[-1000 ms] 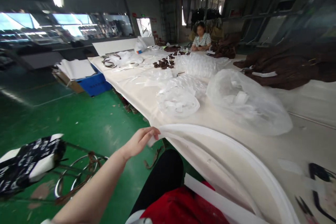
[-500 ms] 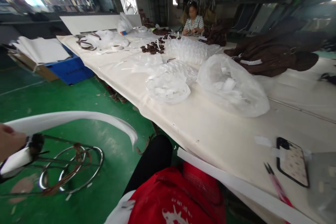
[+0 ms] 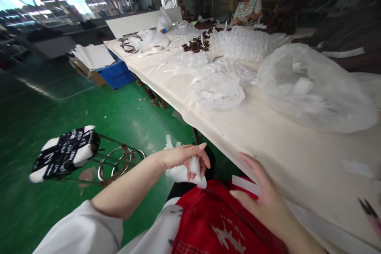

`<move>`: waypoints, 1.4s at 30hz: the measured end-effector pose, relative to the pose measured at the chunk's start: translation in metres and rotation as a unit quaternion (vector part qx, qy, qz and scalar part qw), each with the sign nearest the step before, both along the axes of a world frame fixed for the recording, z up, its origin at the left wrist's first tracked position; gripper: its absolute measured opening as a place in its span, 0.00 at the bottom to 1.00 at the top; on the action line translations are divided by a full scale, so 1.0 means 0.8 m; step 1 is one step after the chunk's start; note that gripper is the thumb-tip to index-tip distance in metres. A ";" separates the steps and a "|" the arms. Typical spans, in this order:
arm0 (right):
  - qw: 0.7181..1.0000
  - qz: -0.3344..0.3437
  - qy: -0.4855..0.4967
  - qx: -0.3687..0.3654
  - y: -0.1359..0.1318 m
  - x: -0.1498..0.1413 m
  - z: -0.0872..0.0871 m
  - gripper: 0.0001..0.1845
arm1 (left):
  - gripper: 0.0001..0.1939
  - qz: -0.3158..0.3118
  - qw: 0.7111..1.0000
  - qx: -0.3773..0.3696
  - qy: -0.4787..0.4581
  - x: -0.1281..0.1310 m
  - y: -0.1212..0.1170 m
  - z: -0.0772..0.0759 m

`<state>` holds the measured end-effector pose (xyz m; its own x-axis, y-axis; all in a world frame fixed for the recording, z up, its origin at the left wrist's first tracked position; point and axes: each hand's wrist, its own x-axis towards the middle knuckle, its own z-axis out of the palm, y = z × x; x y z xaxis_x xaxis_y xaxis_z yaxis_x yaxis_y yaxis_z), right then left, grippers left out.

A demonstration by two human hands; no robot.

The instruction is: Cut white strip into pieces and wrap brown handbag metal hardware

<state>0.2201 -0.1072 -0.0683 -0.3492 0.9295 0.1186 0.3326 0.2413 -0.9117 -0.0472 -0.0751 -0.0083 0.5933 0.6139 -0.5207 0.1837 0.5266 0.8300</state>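
My left hand [image 3: 181, 156] is closed over my lap, its fingers curled round a bunched white strip [image 3: 194, 165]. Loose ends of the strip hang below the palm and stick out behind the wrist. To the right, at the table's edge, my right hand [image 3: 264, 196] is raised with thumb and fingers apart and slightly blurred. Another piece of white strip [image 3: 245, 185] shows between that hand and the red apron [image 3: 208, 210]; whether the hand touches it I cannot tell. The strip's material is not clear.
On the cream-covered table [image 3: 208, 117] lie clear plastic bags of white pieces [image 3: 218, 93], a larger bag [image 3: 315, 87], small brown pieces [image 3: 196, 43] and pink-handled snips [image 3: 369, 210]. A stool [image 3: 65, 152] lies on its side at left. A co-worker [image 3: 247, 6] sits across.
My left hand has come from the far left to above my lap, and the long trailing strip is now bunched in it. My right hand has entered view. The camera has turned left.
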 end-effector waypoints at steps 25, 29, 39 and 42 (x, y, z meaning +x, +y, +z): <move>0.866 -0.024 0.446 -0.224 0.074 -0.077 0.086 0.10 | 0.32 -0.064 0.952 0.298 0.006 0.061 0.035 -0.005; 0.845 -0.039 0.494 -0.200 0.095 -0.074 0.107 0.07 | 0.28 -0.081 0.952 0.285 0.074 0.036 0.035 -0.002; 0.828 -0.036 0.500 -0.251 0.112 -0.115 0.081 0.12 | 0.30 -0.060 0.964 0.167 0.199 -0.132 -0.019 0.014; 0.816 -0.005 0.505 -0.282 0.098 -0.156 0.064 0.14 | 0.22 -0.066 0.928 0.192 0.313 -0.156 -0.045 0.016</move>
